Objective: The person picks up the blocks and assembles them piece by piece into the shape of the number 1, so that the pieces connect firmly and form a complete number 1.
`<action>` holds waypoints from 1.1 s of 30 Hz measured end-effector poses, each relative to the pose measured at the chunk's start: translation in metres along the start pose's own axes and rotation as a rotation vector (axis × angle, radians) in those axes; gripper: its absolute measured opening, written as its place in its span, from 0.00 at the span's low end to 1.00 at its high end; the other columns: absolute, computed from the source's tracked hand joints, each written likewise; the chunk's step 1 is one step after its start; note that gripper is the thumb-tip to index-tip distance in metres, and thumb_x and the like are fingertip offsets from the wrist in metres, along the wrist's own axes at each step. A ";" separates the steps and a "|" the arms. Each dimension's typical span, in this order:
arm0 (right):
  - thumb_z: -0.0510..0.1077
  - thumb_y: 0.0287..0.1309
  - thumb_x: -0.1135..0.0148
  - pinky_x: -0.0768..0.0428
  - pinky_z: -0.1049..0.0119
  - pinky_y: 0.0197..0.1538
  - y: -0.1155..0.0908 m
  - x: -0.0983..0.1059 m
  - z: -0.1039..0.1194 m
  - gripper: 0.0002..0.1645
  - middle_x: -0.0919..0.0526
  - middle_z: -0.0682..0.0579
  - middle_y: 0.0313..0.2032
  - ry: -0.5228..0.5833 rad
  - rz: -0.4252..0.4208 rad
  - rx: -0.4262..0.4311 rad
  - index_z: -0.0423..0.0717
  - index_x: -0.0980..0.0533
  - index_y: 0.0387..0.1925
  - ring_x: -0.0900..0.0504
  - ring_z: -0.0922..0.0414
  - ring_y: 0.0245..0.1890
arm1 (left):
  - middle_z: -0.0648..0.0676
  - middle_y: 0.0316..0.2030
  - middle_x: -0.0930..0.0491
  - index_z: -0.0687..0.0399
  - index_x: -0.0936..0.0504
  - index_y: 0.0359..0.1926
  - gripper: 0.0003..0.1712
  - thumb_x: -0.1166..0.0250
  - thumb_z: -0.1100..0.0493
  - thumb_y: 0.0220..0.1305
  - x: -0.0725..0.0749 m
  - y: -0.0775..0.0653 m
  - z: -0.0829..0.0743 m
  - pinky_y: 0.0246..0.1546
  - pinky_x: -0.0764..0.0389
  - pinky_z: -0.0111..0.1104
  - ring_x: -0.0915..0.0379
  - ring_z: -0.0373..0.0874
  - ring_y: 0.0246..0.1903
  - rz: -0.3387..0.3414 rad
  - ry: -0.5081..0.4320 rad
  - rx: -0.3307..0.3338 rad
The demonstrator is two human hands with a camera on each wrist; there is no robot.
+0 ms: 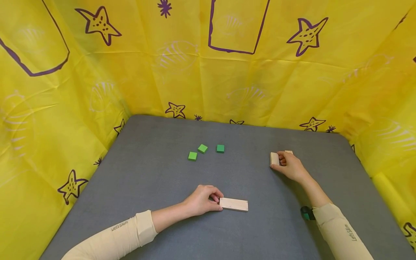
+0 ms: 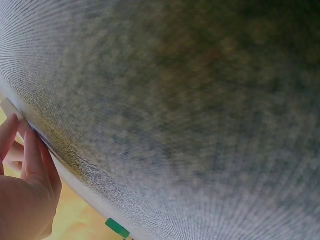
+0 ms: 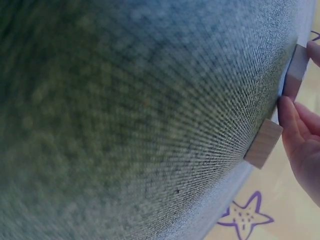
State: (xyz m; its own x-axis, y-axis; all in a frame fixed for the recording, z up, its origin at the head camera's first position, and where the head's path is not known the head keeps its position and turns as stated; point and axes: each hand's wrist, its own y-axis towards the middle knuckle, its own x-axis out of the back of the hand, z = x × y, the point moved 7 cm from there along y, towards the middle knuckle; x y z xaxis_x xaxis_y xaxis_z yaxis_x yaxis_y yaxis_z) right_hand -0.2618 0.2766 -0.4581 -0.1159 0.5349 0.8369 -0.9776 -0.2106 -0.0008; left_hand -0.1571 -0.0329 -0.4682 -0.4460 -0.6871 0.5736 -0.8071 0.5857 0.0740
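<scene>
The left hand (image 1: 204, 200) is pinching the left end of a flat wooden plank (image 1: 234, 204), whose long axis is running rightward from the fingers across the grey table (image 1: 182, 238). The right hand (image 1: 294, 169), farther from that plank, is gripping an upright-looking wooden block (image 1: 274, 159) at its fingertips' left; another wooden block (image 1: 289, 152) is peeking out just beyond.
</scene>
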 end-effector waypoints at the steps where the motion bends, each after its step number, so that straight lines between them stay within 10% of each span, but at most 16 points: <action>1: 0.47 0.57 0.30 0.25 0.43 0.49 0.000 0.000 0.000 0.38 0.24 0.31 0.46 -0.002 0.001 -0.002 0.23 0.33 0.57 0.24 0.39 0.44 | 0.50 0.30 0.18 0.60 0.15 0.37 0.15 0.21 0.66 0.46 0.000 0.000 0.000 0.32 0.22 0.23 0.23 0.32 0.29 -0.001 -0.001 -0.001; 33: 0.49 0.50 0.25 0.23 0.54 0.43 0.002 0.004 -0.006 0.38 0.20 0.39 0.40 -0.024 -0.062 -0.011 0.27 0.28 0.53 0.23 0.47 0.38 | 0.50 0.31 0.18 0.60 0.15 0.37 0.15 0.22 0.66 0.47 -0.001 -0.002 0.001 0.31 0.21 0.23 0.24 0.32 0.29 0.000 -0.010 0.005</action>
State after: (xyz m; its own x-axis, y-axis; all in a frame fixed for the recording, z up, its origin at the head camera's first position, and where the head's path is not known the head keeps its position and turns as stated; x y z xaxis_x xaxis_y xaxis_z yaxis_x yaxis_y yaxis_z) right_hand -0.2657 0.2829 -0.4581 -0.0508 0.5270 0.8483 -0.9847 -0.1684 0.0456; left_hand -0.1555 -0.0332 -0.4697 -0.4503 -0.6913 0.5650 -0.8087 0.5840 0.0700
